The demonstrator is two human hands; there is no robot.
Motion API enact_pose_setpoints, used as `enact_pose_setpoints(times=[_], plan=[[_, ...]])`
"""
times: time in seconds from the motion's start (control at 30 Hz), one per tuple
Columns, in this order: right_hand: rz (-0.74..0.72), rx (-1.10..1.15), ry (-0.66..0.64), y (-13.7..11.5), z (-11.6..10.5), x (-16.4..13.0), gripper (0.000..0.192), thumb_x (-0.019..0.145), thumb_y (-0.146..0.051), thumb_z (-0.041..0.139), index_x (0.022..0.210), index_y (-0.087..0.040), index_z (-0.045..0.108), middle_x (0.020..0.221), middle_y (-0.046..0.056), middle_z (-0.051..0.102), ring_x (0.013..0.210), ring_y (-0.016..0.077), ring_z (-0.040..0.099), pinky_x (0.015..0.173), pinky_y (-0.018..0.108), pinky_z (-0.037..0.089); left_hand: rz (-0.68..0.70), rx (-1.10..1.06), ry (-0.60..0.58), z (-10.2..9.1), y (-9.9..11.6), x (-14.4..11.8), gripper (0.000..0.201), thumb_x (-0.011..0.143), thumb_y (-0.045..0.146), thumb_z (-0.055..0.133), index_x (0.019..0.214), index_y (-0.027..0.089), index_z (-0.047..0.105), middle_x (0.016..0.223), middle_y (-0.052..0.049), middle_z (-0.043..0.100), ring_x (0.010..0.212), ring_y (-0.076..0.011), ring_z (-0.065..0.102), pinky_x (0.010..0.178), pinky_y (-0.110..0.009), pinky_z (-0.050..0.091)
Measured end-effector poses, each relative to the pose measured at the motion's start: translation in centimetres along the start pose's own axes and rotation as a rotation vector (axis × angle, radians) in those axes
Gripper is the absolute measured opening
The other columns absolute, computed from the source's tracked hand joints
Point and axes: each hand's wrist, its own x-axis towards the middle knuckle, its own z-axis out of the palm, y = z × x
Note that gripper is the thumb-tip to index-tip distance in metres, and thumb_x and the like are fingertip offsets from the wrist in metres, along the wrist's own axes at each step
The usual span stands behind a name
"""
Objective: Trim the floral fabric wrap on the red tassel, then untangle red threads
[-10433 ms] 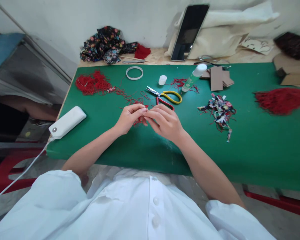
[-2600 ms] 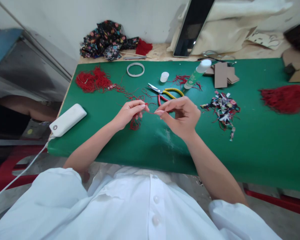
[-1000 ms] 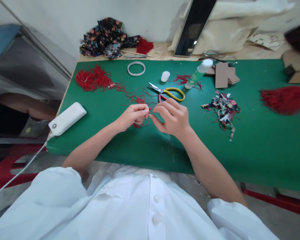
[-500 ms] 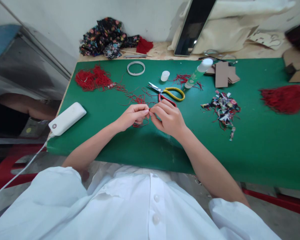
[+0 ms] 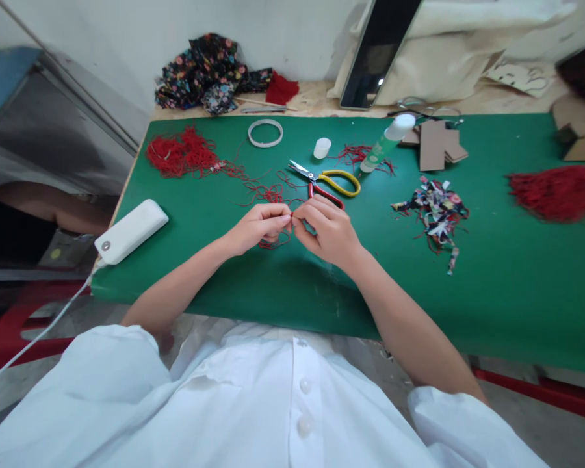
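Note:
My left hand (image 5: pixel 260 227) and my right hand (image 5: pixel 326 229) meet fingertip to fingertip above the green mat (image 5: pixel 292 292). Both are closed in a pinch on a red cord (image 5: pixel 292 214), of which only a tiny bit shows between the fingertips. Loose loops of red cord (image 5: pixel 268 193) lie just behind and under my left hand. Right behind my right hand rest scissors (image 5: pixel 338 182) with one yellow and one red handle, blades apart and pointing back left.
At left lie a tangled red cord pile (image 5: pixel 182 153) and a white power bank (image 5: pixel 131 232) with a cable. A glue stick (image 5: pixel 387 143), its cap (image 5: pixel 322 148), a tape roll (image 5: pixel 265 133), fabric scraps (image 5: pixel 439 208), cardboard pieces (image 5: pixel 432 146) and a red thread bundle (image 5: pixel 558 193) surround the middle.

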Motion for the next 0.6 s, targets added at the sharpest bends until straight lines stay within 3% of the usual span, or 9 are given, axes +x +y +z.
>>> enact_pose_setpoints(times=[0.23, 0.6], plan=[[0.017, 0.049, 0.012, 0.01, -0.09, 0.12, 0.017, 0.094, -0.016, 0.048, 0.079, -0.022, 0.05, 0.071, 0.001, 0.054, 0.065, 0.0134, 0.045, 0.063, 0.027, 0.043, -0.011, 0.08, -0.015, -0.26, 0.38, -0.04, 0.047, 0.075, 0.058, 0.07, 0.07, 0.015, 0.054, 0.049, 0.01, 0.026, 0.045, -0.003, 0.02, 0.045, -0.02, 0.018], [0.057, 0.047, -0.06, 0.07, -0.32, 0.09, 0.02, 0.096, -0.021, 0.046, 0.077, -0.021, 0.053, 0.07, 0.001, 0.056, 0.065, 0.0134, 0.048, 0.063, 0.027, 0.043, 0.014, 0.278, 0.01, -0.9, 0.5, -0.02, 0.047, 0.078, 0.059, 0.066, 0.071, 0.013, 0.06, 0.051, 0.007, 0.038, 0.046, -0.0043, 0.033, 0.046, -0.02, 0.025]])
